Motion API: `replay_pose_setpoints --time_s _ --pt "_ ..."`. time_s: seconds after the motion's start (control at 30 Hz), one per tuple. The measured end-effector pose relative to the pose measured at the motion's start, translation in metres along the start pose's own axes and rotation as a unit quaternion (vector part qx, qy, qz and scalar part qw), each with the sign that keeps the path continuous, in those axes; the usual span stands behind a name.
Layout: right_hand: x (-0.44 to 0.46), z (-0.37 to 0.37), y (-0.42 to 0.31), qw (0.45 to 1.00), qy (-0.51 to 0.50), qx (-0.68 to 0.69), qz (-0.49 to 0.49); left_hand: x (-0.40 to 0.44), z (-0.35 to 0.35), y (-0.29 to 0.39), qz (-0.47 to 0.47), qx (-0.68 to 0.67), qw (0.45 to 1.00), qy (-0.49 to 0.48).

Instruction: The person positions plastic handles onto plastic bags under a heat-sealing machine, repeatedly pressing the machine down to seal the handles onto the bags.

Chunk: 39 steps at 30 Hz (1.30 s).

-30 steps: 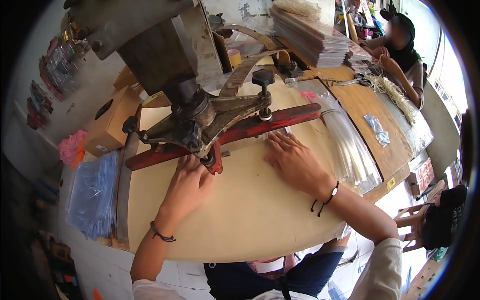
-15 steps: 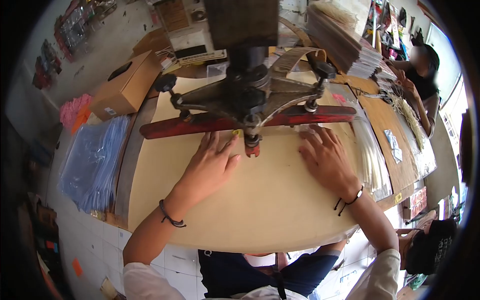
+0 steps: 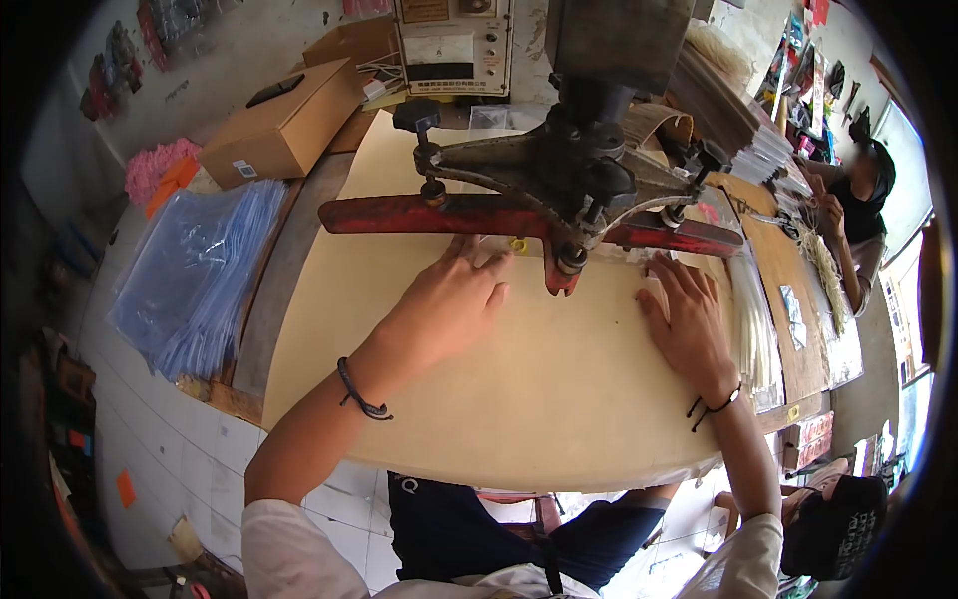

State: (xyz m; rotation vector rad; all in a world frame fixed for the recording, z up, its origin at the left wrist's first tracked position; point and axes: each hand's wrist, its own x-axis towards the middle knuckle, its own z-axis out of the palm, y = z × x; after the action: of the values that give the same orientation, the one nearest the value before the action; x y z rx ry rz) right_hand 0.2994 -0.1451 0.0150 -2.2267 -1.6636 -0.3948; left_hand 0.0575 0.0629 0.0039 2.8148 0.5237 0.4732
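Observation:
A machine with a long red bar [image 3: 399, 215] hangs over a table covered by a tan sheet [image 3: 539, 399]. My left hand [image 3: 439, 304] lies flat on the sheet, its fingertips reaching the bar's front edge. Beside those fingers is a small yellow ring [image 3: 518, 245]. My right hand [image 3: 691, 324] rests with fingers stretched out just in front of the bar's right half. Thin clear plastic [image 3: 629, 256] shows along the bar between the hands; its full outline is hard to make out. Neither hand grasps anything.
Blue-tinted plastic sheets [image 3: 195, 280] lie stacked at left, near a cardboard box [image 3: 284, 120] with a dark object on top. White strips [image 3: 755, 329] lie at right, beside a wooden board [image 3: 773, 270]. A control box [image 3: 454, 50] stands behind. Another person [image 3: 866, 200] works at far right.
The camera view has turned, so the machine appears farther right and the control box shows more. My left fingertips sit closer under the bar, and the yellow ring is now apart from them.

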Motion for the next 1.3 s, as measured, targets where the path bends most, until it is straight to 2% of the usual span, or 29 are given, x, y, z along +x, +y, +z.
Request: replay_pose_setpoints --time_s 0.1,0.2,0.4,0.67,1.0,1.3 --pt "0.0 -0.002 0.0 1.0 -0.003 0.001 0.0 0.0 -0.003 -0.003 -0.012 -0.017 0.999 -0.027" --pt "0.001 -0.003 0.0 1.0 -0.005 0.001 0.0 -0.001 -0.011 -0.001 -0.012 0.065 0.995 -0.072" --pt "0.0 -0.001 0.002 1.0 0.003 0.005 -0.006 -0.001 -0.021 0.003 -0.059 0.056 0.984 -0.159" --pt "-0.001 -0.001 0.003 1.0 -0.005 0.008 -0.004 0.0 -0.021 0.0 -0.082 0.044 0.971 -0.221" --pt "0.0 -0.005 -0.001 1.0 -0.006 0.002 0.004 -0.001 -0.017 -0.001 -0.042 0.057 0.981 -0.178" --pt "-0.005 -0.005 -0.001 1.0 0.005 -0.003 0.005 -0.004 -0.013 0.003 -0.045 0.069 0.985 -0.148"
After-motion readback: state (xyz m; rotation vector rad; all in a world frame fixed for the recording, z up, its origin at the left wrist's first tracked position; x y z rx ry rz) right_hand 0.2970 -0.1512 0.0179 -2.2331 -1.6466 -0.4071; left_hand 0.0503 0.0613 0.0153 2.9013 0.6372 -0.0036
